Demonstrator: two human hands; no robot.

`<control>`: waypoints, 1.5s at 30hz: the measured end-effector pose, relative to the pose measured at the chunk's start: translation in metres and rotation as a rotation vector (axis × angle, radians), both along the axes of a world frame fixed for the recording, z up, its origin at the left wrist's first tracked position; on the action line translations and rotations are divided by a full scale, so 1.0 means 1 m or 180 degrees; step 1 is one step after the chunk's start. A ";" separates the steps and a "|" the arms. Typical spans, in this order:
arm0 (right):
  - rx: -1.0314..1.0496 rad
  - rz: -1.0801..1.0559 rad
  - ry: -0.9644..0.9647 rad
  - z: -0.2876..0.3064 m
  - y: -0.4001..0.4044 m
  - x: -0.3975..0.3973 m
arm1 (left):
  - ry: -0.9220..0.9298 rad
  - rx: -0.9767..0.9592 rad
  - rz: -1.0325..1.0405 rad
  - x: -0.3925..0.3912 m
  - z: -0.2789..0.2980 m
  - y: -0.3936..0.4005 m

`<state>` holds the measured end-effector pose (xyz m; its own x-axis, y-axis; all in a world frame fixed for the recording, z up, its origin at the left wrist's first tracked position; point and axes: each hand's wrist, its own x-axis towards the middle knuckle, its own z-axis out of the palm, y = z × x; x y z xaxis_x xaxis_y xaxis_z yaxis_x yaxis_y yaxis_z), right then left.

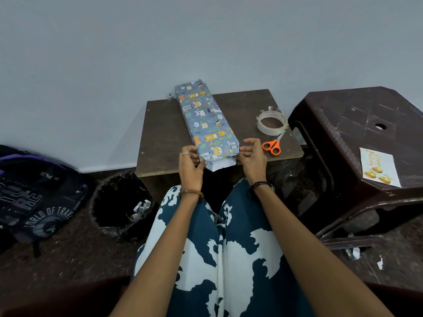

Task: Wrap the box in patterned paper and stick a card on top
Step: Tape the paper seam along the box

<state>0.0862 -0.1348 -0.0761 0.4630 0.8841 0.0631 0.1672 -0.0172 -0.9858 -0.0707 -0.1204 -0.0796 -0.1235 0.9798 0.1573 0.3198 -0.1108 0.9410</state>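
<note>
A long box [203,117] wrapped in blue paper with cartoon animals lies lengthwise on a small brown table [164,131]. Its near end overhangs the table's front edge, and the paper's white inner side [220,164] shows there as an open flap. My left hand [191,167] pinches the paper at the near left corner. My right hand [250,156] pinches the paper at the near right corner. A card [378,168] with gold lettering and gold shapes lies on the dark plastic stool at the right.
A roll of clear tape [272,123] and orange-handled scissors [273,146] lie on the table's right side. A dark plastic stool [357,133] stands at the right. A black-lined bin [121,202] and a dark backpack [39,195] sit on the floor at the left.
</note>
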 end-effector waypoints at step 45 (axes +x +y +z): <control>-0.0060 0.0165 -0.0572 0.001 -0.008 -0.010 | 0.0549 -0.0131 0.0539 0.018 0.017 -0.030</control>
